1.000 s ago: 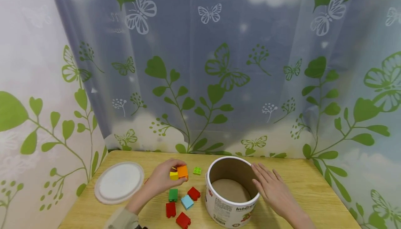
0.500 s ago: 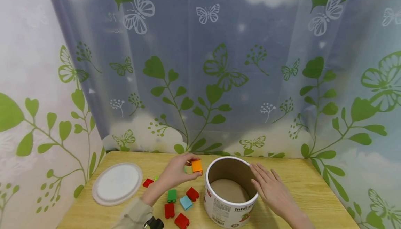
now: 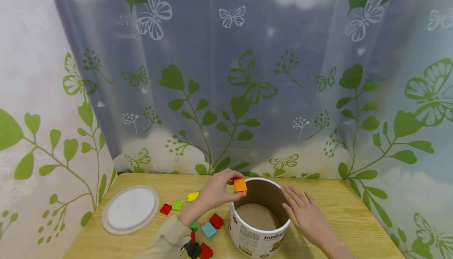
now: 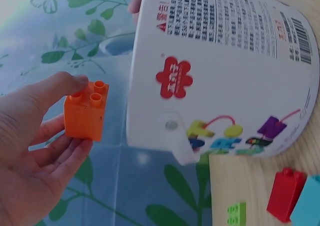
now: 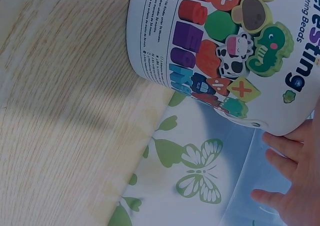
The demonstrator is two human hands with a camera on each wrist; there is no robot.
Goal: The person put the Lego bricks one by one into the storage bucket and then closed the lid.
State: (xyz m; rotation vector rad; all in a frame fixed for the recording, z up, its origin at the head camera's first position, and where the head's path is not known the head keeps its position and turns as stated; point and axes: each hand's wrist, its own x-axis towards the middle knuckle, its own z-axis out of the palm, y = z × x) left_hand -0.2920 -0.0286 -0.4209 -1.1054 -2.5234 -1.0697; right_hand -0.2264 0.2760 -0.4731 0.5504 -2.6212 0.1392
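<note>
Between thumb and fingertips, my left hand (image 3: 220, 188) pinches an orange building block (image 3: 240, 185). In the head view the block overlaps the left rim of a white round tub (image 3: 258, 232), whose inside shows bare brown cardboard. Studs on the block (image 4: 86, 111) are visible in the left wrist view, beside the tub's printed wall (image 4: 225, 81). My right hand (image 3: 306, 217) rests with straight fingers against the tub's right rim. Fingers of the right hand (image 5: 295, 171) also show at the tub's edge in the right wrist view, holding nothing.
A white round lid (image 3: 131, 210) lies at the table's left. Around the left forearm are loose blocks: red (image 3: 165, 209), lime green (image 3: 177, 205), yellow (image 3: 193, 197), light blue (image 3: 209, 230) and another red one (image 3: 216, 221). A patterned curtain (image 3: 247, 133) hangs behind the table.
My left hand has carried the orange block rightward from above the loose blocks to the tub's rim. The yellow block behind it has come into view. The right hand stays at the tub.
</note>
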